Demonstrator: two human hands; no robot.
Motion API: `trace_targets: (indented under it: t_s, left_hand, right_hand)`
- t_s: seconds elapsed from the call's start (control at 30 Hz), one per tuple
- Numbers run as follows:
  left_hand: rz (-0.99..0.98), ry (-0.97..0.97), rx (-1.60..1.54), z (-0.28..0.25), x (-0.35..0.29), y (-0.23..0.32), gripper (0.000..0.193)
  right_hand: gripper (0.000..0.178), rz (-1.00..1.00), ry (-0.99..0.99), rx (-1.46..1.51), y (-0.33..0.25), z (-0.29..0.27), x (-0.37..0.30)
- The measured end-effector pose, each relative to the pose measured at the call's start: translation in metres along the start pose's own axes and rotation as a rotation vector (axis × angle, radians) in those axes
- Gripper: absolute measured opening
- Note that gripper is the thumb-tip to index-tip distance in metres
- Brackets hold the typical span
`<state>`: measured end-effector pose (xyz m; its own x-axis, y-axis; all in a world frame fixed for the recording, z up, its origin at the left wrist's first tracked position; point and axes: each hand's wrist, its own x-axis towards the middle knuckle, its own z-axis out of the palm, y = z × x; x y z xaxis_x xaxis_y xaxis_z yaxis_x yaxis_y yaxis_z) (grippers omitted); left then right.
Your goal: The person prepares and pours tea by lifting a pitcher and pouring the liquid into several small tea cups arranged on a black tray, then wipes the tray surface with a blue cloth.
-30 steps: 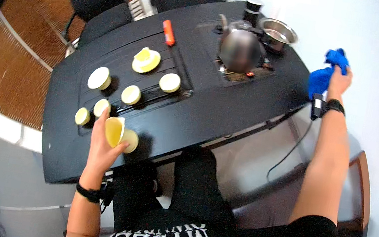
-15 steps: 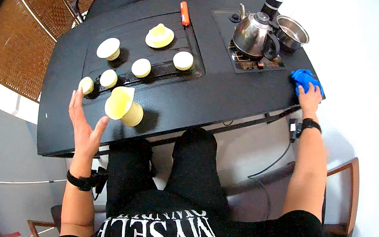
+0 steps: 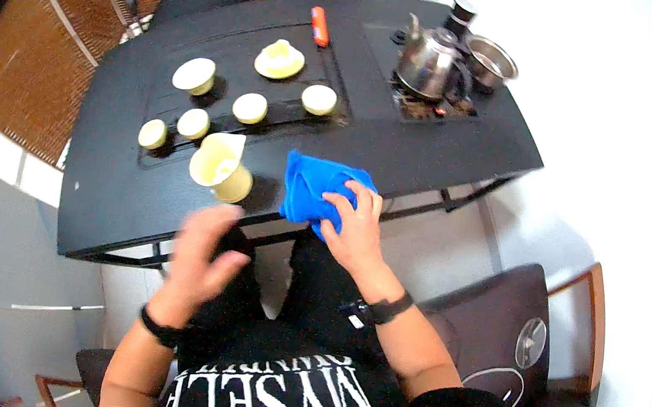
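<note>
Right hand: We see the right hand (image 3: 355, 232) gripping the blue cloth, its fingers bent over the fabric and clamped on it.
Blue cloth: We locate the blue cloth (image 3: 316, 188) at the near edge of the black table (image 3: 436, 154), to the right of the pitcher and apart from it. We cannot tell whether it touches the tabletop.
Left hand: We find the left hand (image 3: 200, 262) bare, blurred, and nearest to the pitcher. The thumb stands apart from the fingers; we cannot tell whether the fingers touch one another.
Pitcher: We note 1 yellow pitcher (image 3: 232, 182) standing upright near the table's front edge.
Cups: We count 4 small cups, upright in a slanting row: cup 1 (image 3: 152, 135), cup 2 (image 3: 193, 125), cup 3 (image 3: 249, 110), cup 4 (image 3: 318, 102).
Behind the row: We see 1 larger bowl (image 3: 194, 78) and 1 yellow saucer (image 3: 279, 70) bearing a pale piece.
Far side: We observe 1 orange-red stick (image 3: 319, 27).
Right end: We see 1 metal kettle (image 3: 426, 68) on a hot plate (image 3: 423, 111), beside 1 metal pot (image 3: 482, 77).
</note>
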<state>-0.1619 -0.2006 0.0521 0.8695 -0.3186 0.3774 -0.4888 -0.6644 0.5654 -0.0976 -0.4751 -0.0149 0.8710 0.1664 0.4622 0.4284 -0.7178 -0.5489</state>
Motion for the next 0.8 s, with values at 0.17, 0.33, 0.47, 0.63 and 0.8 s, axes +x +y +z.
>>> trace_targets:
  t_s: [0.17, 0.33, 0.47, 0.63, 0.8]
  left_hand:
    - [-0.156, -0.17, -0.379, 0.086, 0.018, 0.0, 0.078]
    - [-0.334, -0.389, -0.991, 0.127, 0.022, 0.022, 0.058]
    - [-0.452, -0.322, -0.995, 0.143, 0.022, 0.029, 0.027]
    - [-0.328, -0.094, -0.787, 0.141, 0.027, 0.04, 0.029]
    - [-0.53, -0.3, -1.066, 0.143, 0.018, 0.025, 0.078]
  right_hand:
    - [0.039, 0.052, -0.297, 0.544, -0.023, -0.017, -0.02]
    - [0.037, 0.559, -0.078, 1.065, -0.005, -0.043, -0.055]
    - [0.042, 0.843, -0.014, 1.29, 0.013, -0.052, -0.072]
    - [0.047, 0.837, 0.027, 1.413, 0.008, -0.055, -0.075]
    - [0.04, 0.639, -0.088, 1.302, 0.0, -0.041, -0.065]
